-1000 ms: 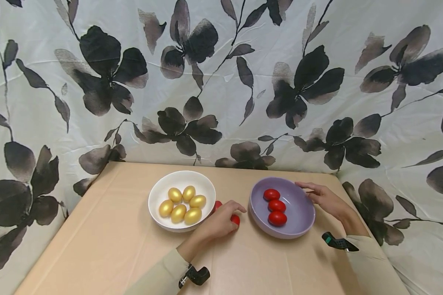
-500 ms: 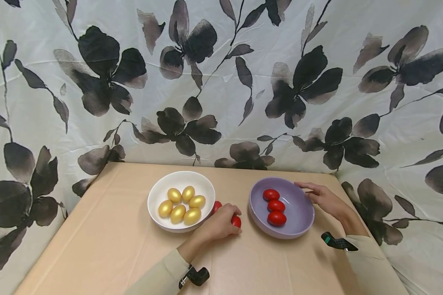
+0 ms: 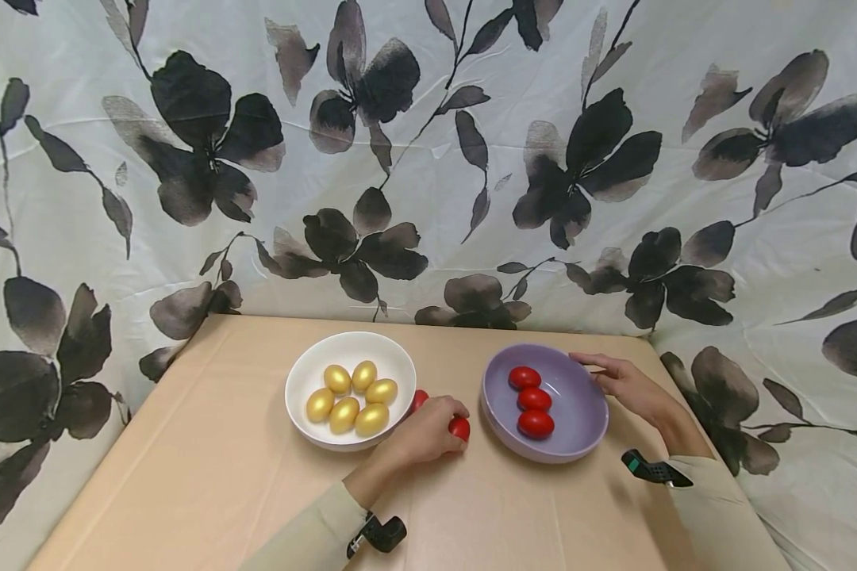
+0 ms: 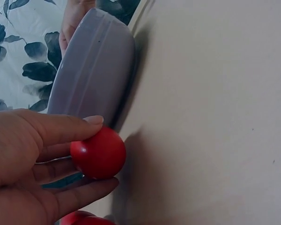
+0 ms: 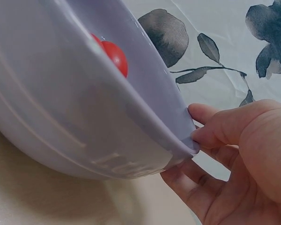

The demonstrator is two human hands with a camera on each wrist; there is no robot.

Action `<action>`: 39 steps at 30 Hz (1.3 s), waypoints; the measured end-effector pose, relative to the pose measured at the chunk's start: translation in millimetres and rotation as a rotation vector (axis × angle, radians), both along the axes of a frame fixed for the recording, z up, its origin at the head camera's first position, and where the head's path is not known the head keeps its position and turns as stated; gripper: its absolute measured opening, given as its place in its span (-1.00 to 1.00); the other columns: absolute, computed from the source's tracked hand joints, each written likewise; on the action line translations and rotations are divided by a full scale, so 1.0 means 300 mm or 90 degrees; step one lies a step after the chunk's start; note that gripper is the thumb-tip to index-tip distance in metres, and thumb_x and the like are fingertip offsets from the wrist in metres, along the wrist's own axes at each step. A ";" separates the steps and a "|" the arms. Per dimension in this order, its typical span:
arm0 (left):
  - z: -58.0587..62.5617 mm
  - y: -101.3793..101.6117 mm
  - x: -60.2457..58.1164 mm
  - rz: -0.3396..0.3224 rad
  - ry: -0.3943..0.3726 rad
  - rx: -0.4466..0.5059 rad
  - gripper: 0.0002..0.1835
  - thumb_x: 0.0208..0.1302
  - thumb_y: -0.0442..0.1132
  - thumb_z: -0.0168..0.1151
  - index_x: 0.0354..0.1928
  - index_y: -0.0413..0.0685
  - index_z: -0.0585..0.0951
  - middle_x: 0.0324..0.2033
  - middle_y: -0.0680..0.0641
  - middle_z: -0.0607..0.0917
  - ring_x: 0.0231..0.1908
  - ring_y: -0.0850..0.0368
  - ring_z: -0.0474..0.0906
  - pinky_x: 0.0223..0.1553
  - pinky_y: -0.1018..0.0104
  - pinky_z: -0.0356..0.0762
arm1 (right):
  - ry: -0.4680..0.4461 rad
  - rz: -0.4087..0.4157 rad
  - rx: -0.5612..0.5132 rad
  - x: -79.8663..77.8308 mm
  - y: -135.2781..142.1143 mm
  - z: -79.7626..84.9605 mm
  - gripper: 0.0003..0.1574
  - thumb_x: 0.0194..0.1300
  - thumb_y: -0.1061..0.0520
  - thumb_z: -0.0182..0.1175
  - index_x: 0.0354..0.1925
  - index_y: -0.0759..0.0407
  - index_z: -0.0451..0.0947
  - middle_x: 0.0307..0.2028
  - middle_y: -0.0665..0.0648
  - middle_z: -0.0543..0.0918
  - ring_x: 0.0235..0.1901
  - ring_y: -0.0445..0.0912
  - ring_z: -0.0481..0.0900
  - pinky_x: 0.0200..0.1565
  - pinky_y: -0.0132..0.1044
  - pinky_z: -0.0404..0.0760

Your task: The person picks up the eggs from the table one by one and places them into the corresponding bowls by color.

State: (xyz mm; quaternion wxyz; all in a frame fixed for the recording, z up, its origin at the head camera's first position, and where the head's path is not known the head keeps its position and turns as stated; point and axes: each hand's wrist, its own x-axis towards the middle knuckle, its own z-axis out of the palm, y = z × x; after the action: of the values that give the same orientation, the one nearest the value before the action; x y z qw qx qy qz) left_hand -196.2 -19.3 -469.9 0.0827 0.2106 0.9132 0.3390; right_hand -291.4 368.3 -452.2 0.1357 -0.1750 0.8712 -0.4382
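Observation:
My left hand (image 3: 424, 432) pinches a smooth red egg (image 3: 459, 429) between thumb and fingers, just right of the white bowl. The left wrist view shows that egg (image 4: 99, 153) held at the fingertips, with more red eggs (image 4: 89, 219) below the hand. One loose red egg (image 3: 419, 400) lies beside the white bowl, partly hidden by my hand. On the right, my right hand (image 3: 632, 387) holds the rim of the purple bowl (image 3: 580, 412), thumb at the rim and other fingers against the outside wall. Inside that bowl sit three red eggs (image 3: 535, 399).
To the left stands a white bowl (image 3: 313, 366) with several golden eggs (image 3: 344, 414) in it. Both bowls rest on a light tan table (image 3: 207, 444). A cloth with dark flowers (image 3: 471, 182) hangs behind the table's far edge.
My left fingers, spread over the red egg a second ago, have closed round it. Egg and fingers have shifted slightly right. The right hand and purple bowl stay in place.

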 end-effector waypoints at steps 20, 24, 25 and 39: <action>0.070 -0.008 0.017 0.015 -0.037 0.075 -0.56 0.13 -0.23 0.50 0.08 -0.12 0.68 -0.14 0.02 0.71 -0.18 0.18 0.59 -0.15 0.38 0.61 | 0.007 0.009 -0.004 0.022 0.010 -0.004 -0.35 0.49 0.36 -0.10 0.46 0.05 0.38 0.44 0.28 0.36 0.31 0.32 0.44 0.23 -0.05 0.58; 0.083 -0.010 0.012 0.019 -0.047 0.096 -0.56 0.11 -0.23 0.52 0.06 -0.10 0.69 -0.14 0.01 0.72 -0.17 0.16 0.61 -0.19 0.37 0.62 | 0.005 0.012 -0.013 0.026 0.007 -0.001 -0.34 0.48 0.37 -0.12 0.46 0.07 0.38 0.45 0.28 0.36 0.31 0.33 0.44 0.19 -0.30 0.57; 0.086 -0.011 0.011 0.019 -0.047 0.099 -0.56 0.12 -0.23 0.52 0.07 -0.10 0.69 -0.13 0.01 0.72 -0.16 0.14 0.62 -0.18 0.36 0.62 | 0.005 0.014 -0.016 0.027 0.006 0.000 -0.34 0.48 0.38 -0.12 0.46 0.08 0.37 0.44 0.29 0.36 0.30 0.33 0.45 0.17 -0.35 0.55; 0.142 -0.021 -0.028 0.015 -0.038 0.122 -0.59 0.16 -0.28 0.47 0.08 -0.11 0.67 -0.04 -0.04 0.72 -0.02 0.03 0.66 -0.07 0.28 0.66 | 0.006 0.005 -0.003 0.041 0.000 -0.002 -0.33 0.48 0.36 -0.11 0.46 0.06 0.37 0.45 0.29 0.35 0.30 0.35 0.44 0.27 0.18 0.50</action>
State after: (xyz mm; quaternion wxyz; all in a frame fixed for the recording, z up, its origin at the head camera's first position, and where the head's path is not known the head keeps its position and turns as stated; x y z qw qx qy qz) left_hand -204.6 -25.6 -427.3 0.0855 0.1969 0.8760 0.4319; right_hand -279.1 368.1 -452.7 0.1328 -0.1813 0.8700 -0.4388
